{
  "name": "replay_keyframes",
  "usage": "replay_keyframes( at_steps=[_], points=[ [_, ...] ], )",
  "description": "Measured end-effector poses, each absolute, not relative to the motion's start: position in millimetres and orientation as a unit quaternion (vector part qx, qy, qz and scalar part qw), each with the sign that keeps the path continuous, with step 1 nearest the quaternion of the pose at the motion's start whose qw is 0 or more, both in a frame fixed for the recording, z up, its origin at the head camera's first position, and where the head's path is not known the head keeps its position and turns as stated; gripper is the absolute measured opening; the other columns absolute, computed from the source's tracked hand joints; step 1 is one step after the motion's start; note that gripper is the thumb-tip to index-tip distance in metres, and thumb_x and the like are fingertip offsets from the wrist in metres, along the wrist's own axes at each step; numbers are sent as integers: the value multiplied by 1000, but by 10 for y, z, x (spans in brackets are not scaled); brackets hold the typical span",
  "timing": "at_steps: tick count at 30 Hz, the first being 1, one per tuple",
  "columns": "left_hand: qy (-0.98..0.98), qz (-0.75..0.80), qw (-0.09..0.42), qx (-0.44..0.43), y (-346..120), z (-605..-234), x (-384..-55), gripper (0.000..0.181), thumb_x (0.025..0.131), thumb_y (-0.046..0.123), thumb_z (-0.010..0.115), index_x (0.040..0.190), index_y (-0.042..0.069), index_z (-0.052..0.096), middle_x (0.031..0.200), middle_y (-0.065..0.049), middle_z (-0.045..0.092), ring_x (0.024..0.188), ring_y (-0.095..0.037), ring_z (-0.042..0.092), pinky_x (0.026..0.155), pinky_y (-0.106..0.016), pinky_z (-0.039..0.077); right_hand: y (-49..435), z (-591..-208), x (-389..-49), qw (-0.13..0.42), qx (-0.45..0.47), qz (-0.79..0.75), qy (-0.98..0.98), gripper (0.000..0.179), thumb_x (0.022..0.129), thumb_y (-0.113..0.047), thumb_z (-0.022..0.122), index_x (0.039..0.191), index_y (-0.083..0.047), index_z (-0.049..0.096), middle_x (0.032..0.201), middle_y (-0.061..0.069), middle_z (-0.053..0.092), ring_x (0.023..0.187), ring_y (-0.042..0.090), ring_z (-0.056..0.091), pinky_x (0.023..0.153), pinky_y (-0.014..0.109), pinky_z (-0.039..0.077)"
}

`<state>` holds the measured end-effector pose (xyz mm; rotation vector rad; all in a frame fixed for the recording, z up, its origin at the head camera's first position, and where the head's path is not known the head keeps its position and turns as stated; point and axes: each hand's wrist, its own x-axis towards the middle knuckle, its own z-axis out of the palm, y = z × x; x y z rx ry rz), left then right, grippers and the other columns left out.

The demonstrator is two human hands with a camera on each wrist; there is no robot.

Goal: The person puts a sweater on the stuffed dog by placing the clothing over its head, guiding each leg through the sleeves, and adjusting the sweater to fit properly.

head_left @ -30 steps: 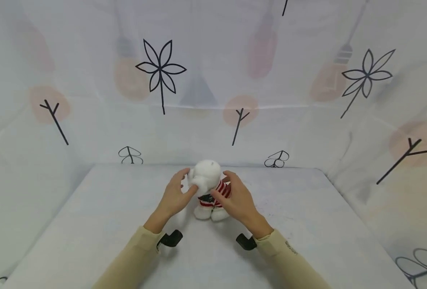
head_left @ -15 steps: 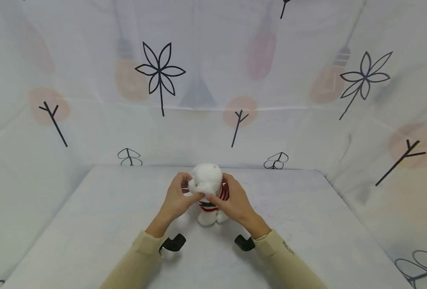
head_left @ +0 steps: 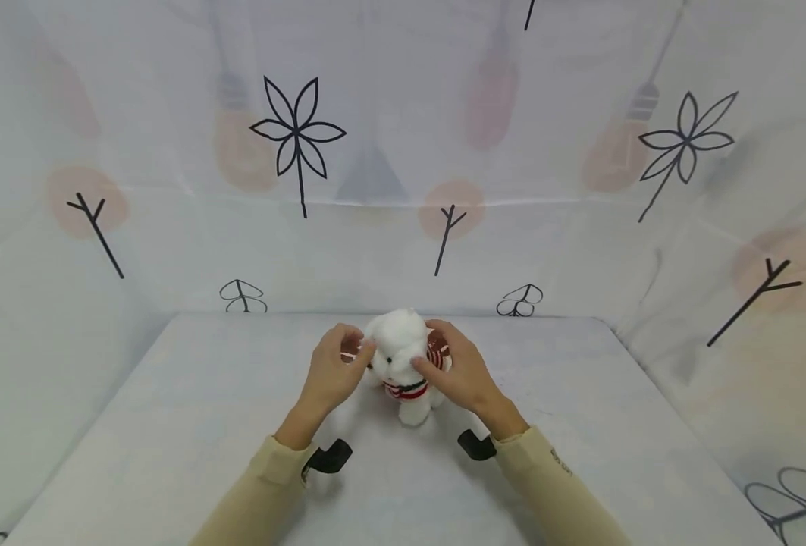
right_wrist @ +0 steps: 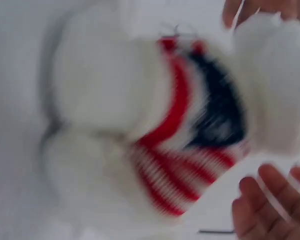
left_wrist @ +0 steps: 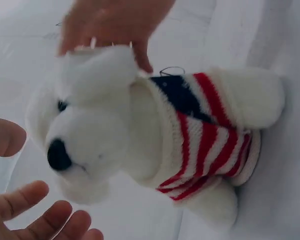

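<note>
A white plush dog in a red-and-white striped knit sweater with a dark blue patch stands upright on the white table. Its black nose faces the left wrist camera. My left hand is just left of the dog's head; in the left wrist view its relaxed fingers are apart from the plush. On the other side of the head is my right hand, fingers spread. The right wrist view is blurred, but a gap shows between those fingers and the dog. Whether the right hand touches elsewhere, I cannot tell.
The white table spreads around the dog. A white cloth wall printed with flowers and twigs rises behind it and at both sides. Black mounts sit at both wrists.
The dog has turned so that its face shows more toward me, and has shifted slightly right. My left thumb has come away from its muzzle. My right hand has moved a little right.
</note>
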<state>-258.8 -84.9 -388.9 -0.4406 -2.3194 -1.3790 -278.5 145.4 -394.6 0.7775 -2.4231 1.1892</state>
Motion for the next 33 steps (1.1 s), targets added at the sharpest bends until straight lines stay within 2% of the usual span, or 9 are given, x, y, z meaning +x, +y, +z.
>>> replay_keyframes(
  at_steps=[3, 6, 9, 14, 18, 21, 23, 28, 33],
  points=[
    [-836, -483, 193, -172, -882, -3870, -2672, 41, 91, 26, 63, 125, 5, 56, 116, -15, 57, 104, -32, 55, 82, -47, 49, 1378, -3848, -2660, 186, 217, 404, -869, 54, 86, -49, 63, 122, -13, 47, 85, -3, 59, 72, 13, 56, 60, 35, 48],
    [-839, -482, 148, -204, -919, -3857, -2757, 47, 92, 26, 61, 135, 9, 50, 127, -14, 55, 115, -32, 52, 88, -49, 47, 1291, -3785, -2567, 174, 187, 385, -887, 58, 85, -53, 64, 121, -13, 44, 80, -4, 58, 67, 10, 54, 56, 29, 45],
    [-831, -495, 115, -226, -936, -3853, -2802, 44, 93, 23, 60, 134, 9, 51, 123, -14, 59, 111, -29, 57, 87, -46, 49, 1244, -3780, -2531, 162, 189, 374, -893, 58, 85, -49, 66, 124, -13, 43, 81, -4, 59, 66, 9, 53, 56, 28, 45],
    [-821, -517, 103, -221, -941, -3842, -2784, 36, 90, 24, 66, 122, 11, 57, 111, -10, 63, 94, -23, 61, 79, -38, 52, 1272, -3834, -2595, 152, 221, 418, -868, 53, 87, -37, 69, 127, -14, 45, 88, 2, 63, 72, 12, 57, 61, 31, 49],
    [-808, -540, 120, -204, -916, -3850, -2722, 26, 87, 22, 71, 109, 12, 61, 99, -7, 64, 85, -20, 61, 75, -35, 52, 1392, -3912, -2750, 119, 256, 464, -839, 50, 91, -29, 66, 135, -19, 44, 109, 7, 64, 90, 16, 62, 77, 37, 51],
    [-800, -548, 142, -201, -863, -3864, -2660, 17, 87, 18, 70, 101, 12, 62, 88, -2, 64, 77, -16, 61, 71, -31, 52, 1466, -3882, -2809, 111, 298, 498, -807, 47, 94, -14, 61, 138, -12, 45, 125, 12, 57, 104, 24, 60, 87, 44, 49],
    [-799, -544, 159, -199, -828, -3870, -2633, 15, 87, 16, 70, 98, 11, 61, 84, 0, 62, 75, -14, 60, 68, -29, 52, 1474, -3822, -2797, 109, 320, 515, -788, 46, 93, -4, 59, 137, -2, 46, 130, 17, 53, 109, 29, 58, 90, 46, 47],
    [-803, -522, 219, -186, -786, -3860, -2642, 20, 85, 14, 71, 100, 7, 60, 82, -4, 57, 75, -15, 56, 66, -29, 53, 1406, -3722, -2708, 100, 306, 524, -788, 45, 92, -4, 61, 135, -1, 48, 129, 15, 54, 106, 29, 58, 90, 47, 47],
    [-812, -505, 237, -172, -798, -3852, -2674, 25, 86, 14, 71, 108, 5, 64, 87, -8, 58, 79, -17, 59, 67, -30, 54, 1301, -3726, -2662, 120, 275, 516, -803, 44, 92, -8, 63, 133, -3, 49, 126, 15, 56, 101, 28, 62, 85, 44, 50]
  ],
)
